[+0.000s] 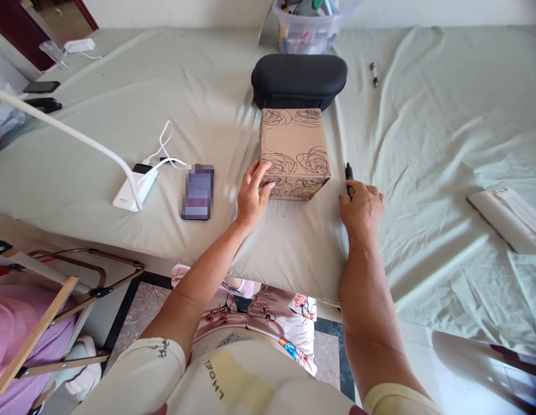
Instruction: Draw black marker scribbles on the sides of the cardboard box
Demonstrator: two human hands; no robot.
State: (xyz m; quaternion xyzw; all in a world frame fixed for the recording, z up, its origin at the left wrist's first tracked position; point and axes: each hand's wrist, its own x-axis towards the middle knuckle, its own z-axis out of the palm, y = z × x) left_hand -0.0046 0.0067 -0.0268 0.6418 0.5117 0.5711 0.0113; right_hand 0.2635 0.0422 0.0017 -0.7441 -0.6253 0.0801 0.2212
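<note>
The bed (423, 144) has a soft, creased sheet, so I judge the cardboard box (294, 150), sitting mid-bed not far from the front edge, could slide. My left hand (252, 196) lies open against its near left corner; pressing firmly there should steady it. My right hand (362, 207), resting just right of the box, is closed round a black marker (348, 173).

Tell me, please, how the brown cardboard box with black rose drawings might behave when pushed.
The brown cardboard box looks stiff, with crisp edges, so it should keep its shape. Its broad flat base suggests it would slide rather than tip, though the wrinkled pale green sheet may bunch and drag. It is probably light: the left hand rests against it loosely.
</note>
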